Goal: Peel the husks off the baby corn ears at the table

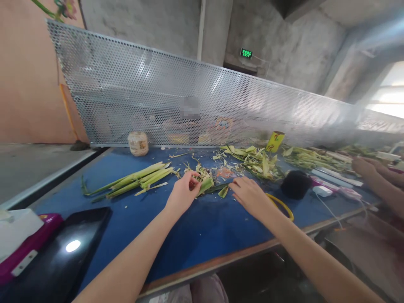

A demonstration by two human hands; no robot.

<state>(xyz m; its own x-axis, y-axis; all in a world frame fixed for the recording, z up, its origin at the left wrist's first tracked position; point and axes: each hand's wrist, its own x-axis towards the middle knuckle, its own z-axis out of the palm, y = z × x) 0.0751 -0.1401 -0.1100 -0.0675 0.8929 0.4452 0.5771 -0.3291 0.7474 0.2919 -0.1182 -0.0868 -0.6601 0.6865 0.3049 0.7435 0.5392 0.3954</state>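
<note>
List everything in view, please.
Flat tabletop: one, blue, centre
Perforated metal screen: one, silver, behind tabletop
Lit exit sign: one, green, top
Round jar: one, whitish, by screen
Cylindrical canister: one, yellow, by screen
Long stalks: several, pale green, left
Leafy trimmings: many, green, centre and right
Rounded object: one, black, right
Curved band: one, yellow, right
Glossy flat panel: one, black, lower left
Boxy item: one, magenta, lower left
Co-worker's hand: at least one, right edge
Left hand: one, bare, at trimmings
Right hand: one, bare, beside trimmings
</note>
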